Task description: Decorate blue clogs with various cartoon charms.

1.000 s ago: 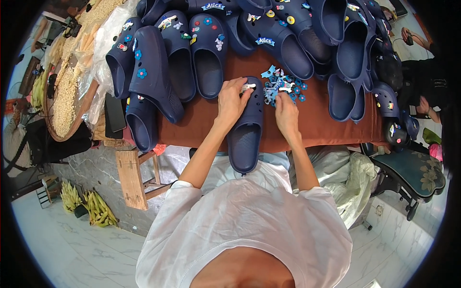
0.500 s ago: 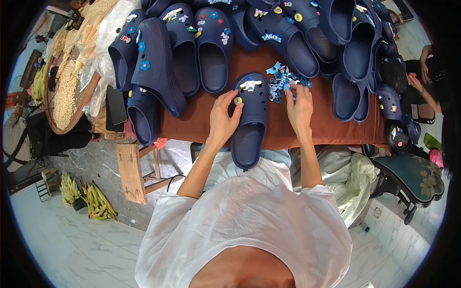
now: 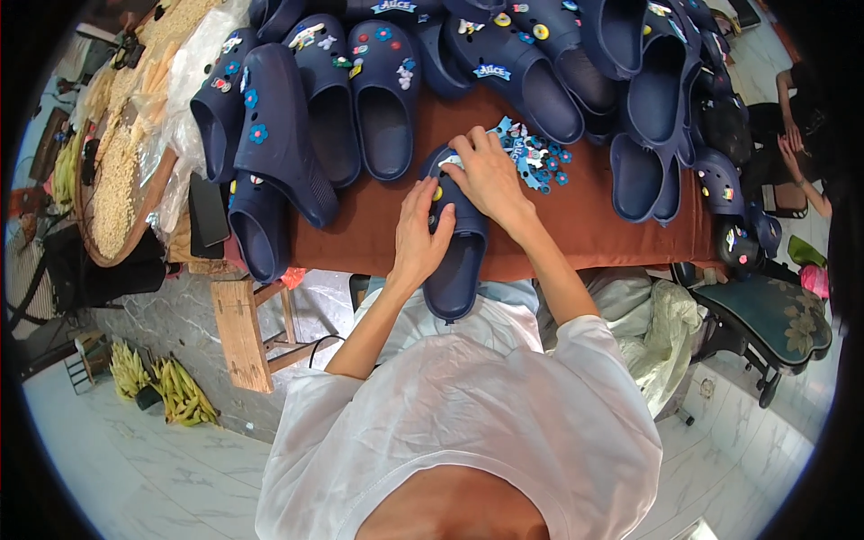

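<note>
A navy clog [image 3: 466,241] lies toe away from me at the table's front edge, its heel sticking out over the edge. My left hand [image 3: 421,236] grips its left side, with the thumb on top of the upper. On the toe, my right hand [image 3: 490,180] bends its fingers down beside a white charm [image 3: 449,161], which it partly covers. Whatever those fingertips hold is hidden. A yellow round charm [image 3: 438,193] shows near my left fingertips. Just right of my right hand lies a pile of blue and white shoe charms [image 3: 540,162].
Decorated navy clogs [image 3: 387,108] crowd the far side of the brown-covered table [image 3: 360,225]. More clogs [image 3: 643,180] lie to the right. At the left are a dark phone [image 3: 209,210] and a tray of pale kernels [image 3: 121,193]. Another person's hands [image 3: 792,148] show at far right.
My right hand has moved left from the charm pile onto the clog's toe. My left hand still holds the clog's side. The view has shifted slightly.
</note>
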{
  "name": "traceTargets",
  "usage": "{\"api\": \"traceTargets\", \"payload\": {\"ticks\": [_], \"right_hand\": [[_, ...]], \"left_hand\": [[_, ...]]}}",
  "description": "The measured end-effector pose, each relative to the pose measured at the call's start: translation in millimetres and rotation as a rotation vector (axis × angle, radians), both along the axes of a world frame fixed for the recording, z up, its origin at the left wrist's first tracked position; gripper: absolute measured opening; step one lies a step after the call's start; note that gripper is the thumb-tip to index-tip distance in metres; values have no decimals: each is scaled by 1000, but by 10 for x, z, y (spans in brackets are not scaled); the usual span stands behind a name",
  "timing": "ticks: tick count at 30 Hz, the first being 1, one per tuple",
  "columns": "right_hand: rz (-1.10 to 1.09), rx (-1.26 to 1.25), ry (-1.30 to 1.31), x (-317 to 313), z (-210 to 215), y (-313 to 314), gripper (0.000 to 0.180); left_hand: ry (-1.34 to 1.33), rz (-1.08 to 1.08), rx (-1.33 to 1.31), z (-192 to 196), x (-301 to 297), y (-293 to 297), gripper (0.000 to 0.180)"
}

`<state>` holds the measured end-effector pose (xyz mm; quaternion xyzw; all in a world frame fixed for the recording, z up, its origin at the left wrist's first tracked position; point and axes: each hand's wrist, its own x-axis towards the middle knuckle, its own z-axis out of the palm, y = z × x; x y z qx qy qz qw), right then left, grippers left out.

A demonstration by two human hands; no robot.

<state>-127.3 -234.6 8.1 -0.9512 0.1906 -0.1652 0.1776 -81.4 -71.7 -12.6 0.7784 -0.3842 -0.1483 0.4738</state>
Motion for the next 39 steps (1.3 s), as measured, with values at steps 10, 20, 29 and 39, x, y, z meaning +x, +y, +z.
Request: {"api": "traceTargets", "payload": {"ticks": [10,20,29,39], "right_hand": [[-58,72,-128,67,-112,5,40],[-129,303,-252,26,-179,-20,29],[-463,401,-305,-595,-352,-380,23],[-335,213,-301,-633,-38,-194,14]], "left_hand": [[-144,46,-120,-143,-56,-39,41],[-118,60,-138,-111,-63,-54,38],[258,89,-100,-99,84,99,38],[366,102,-95,-216,69,326,42]]}}
